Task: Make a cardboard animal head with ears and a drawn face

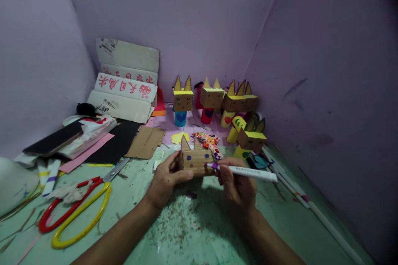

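A small cardboard box (pixel 196 160) with two pointed cardboard ears is held by its left side in my left hand (pixel 164 180), thumb across the front. Two dark blue dots show on its front face, with fainter spots lower down. My right hand (pixel 238 188) is closed round a white marker (pixel 248 172) with a purple tip end. That tip meets the lower right of the box's front; whether it leaves a mark there I cannot tell. Just behind the box lies a patterned, colourful paper piece (pixel 211 140).
Several box-headed cardboard figures (pixel 183 101) stand along the back. Large scissors (pixel 83 203) with red and yellow handles lie at the left, near a cardboard piece (pixel 146 143) and black paper (pixel 115 145). Folded white cardboard (pixel 124 87) leans behind. Markers (pixel 289 184) lie along the right wall.
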Demonstrator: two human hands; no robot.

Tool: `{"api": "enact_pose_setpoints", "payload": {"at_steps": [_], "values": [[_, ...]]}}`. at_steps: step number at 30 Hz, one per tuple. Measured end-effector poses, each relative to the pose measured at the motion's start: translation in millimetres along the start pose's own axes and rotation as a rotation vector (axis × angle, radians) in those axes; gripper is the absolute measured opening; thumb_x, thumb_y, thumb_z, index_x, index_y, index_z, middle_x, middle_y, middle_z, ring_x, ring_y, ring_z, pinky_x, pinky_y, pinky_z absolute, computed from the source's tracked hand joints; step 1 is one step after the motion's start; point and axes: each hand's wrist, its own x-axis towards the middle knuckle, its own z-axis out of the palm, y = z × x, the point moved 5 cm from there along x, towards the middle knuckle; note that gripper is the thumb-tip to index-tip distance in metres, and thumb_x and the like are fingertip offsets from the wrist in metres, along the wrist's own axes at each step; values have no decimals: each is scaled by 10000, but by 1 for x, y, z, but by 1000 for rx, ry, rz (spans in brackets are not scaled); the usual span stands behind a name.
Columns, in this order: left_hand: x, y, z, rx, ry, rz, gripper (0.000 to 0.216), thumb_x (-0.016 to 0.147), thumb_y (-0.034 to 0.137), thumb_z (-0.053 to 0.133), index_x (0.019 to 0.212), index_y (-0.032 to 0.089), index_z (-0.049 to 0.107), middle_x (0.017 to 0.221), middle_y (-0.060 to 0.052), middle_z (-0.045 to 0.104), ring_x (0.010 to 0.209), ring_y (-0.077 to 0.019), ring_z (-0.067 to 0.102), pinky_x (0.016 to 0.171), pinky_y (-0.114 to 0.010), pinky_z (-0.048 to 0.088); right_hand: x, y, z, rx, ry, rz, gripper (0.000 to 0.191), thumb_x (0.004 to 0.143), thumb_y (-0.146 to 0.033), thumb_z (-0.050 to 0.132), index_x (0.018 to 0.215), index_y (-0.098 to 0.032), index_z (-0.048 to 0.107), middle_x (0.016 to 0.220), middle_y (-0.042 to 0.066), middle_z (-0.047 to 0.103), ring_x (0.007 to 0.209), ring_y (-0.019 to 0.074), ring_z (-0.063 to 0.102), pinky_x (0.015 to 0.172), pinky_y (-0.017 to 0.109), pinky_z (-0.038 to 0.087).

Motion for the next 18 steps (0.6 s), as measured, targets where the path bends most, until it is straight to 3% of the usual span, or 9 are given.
{"api": "enact_pose_setpoints", "payload": {"at_steps": [18], "values": [[1, -1, 0, -12, -24, 37, 655, 528, 251, 763, 1149, 133, 593, 1071, -100, 709, 1053, -339, 614, 859, -366, 502, 0, 3, -2, 1, 35, 61, 86, 901, -209, 511, 883, -204, 595, 704, 5, 586, 550, 130, 549, 456, 245, 405]]}}
